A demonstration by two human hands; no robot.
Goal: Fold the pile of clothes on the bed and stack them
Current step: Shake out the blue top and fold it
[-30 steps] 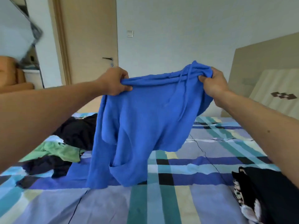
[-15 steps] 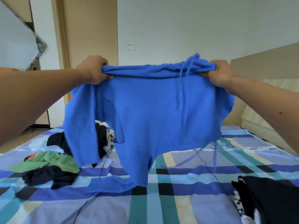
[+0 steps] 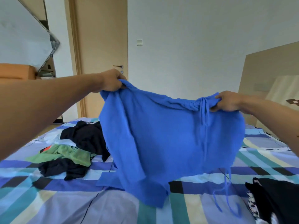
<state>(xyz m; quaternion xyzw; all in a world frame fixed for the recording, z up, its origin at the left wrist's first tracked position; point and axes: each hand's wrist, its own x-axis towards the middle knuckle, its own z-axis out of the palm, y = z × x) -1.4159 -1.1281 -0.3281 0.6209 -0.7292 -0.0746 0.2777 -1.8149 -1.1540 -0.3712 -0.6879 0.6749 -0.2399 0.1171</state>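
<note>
A bright blue garment (image 3: 169,139) with drawstrings hangs spread out in the air above the bed. My left hand (image 3: 111,81) grips its gathered top edge at the left, higher up. My right hand (image 3: 228,101) grips the same edge at the right, lower, near the tied drawstring. The garment's bottom hem touches the bedcover. A loose pile of clothes (image 3: 72,147), black, green and white, lies on the bed at the left, partly hidden behind the garment. A black garment with a white pattern (image 3: 273,201) lies at the bed's lower right.
The bed (image 3: 64,204) has a checked cover in blue, teal and cream. A wooden headboard (image 3: 265,78) stands at the right. A closed door (image 3: 100,46) is behind the pile, with an orange object (image 3: 16,71) at the far left.
The garment has dropped lower and tilted: my right hand came down further than my left. The cloth has spread wider and its hem now reaches the bedcover.
</note>
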